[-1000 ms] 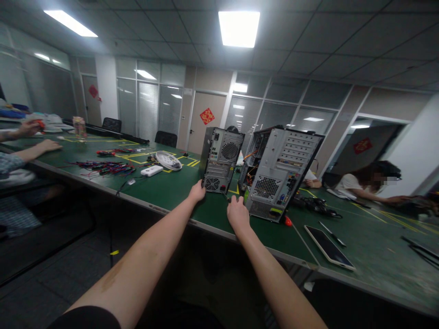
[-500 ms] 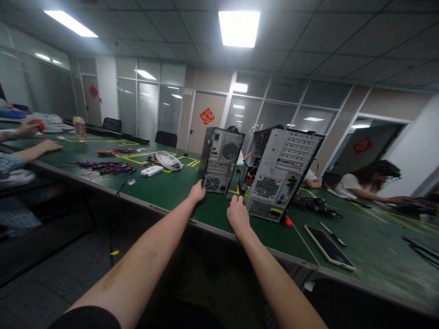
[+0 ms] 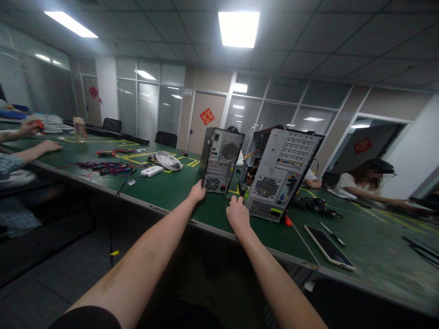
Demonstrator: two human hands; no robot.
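Observation:
Two computer tower cases stand upright on the green table, backs facing me. My left hand (image 3: 197,192) grips the bottom left corner of the smaller case (image 3: 222,157), its fingers partly hidden along the case's side. My right hand (image 3: 238,214) is closed just below the right corner of that case. It holds what looks like a slim screwdriver (image 3: 225,197), its thin shaft angled at the lower back panel; the handle is mostly covered by my fingers. Whether the tip touches the panel, I cannot tell. The larger, open-sided case (image 3: 281,176) is right beside my right hand.
A phone (image 3: 329,246) and a pen-like tool (image 3: 332,234) lie at the right. Black cables (image 3: 317,206) are behind them. Leftward are a white power strip (image 3: 152,171), a white basket (image 3: 168,161) and bundled wires (image 3: 103,168). Other people sit at both sides.
My hands and both cases stay almost where they were. The person at the right has shifted the head and arm slightly.

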